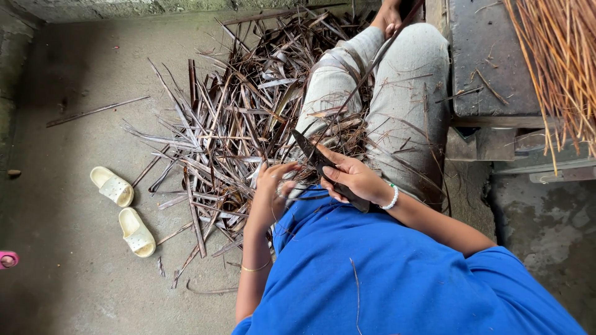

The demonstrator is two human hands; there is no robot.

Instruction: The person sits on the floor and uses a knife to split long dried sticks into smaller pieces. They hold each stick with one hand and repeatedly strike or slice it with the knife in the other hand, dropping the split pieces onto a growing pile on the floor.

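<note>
My right hand (349, 178) grips a dark knife (308, 151), its blade pointing up and left over my lap. My left hand (273, 189) pinches the near end of a long thin leaf midrib (363, 77) that runs up and right across my grey-trousered legs (397, 93) toward my foot. The blade lies against that strip, close to my left fingers. A white bead bracelet circles my right wrist and a thin bangle my left forearm.
A big heap of dry brown leaf strips (230, 124) covers the concrete floor left of my legs. Two pale slippers (124, 211) lie at the left. A bundle of tan sticks (559, 56) rests at upper right over a dark bench (490, 62).
</note>
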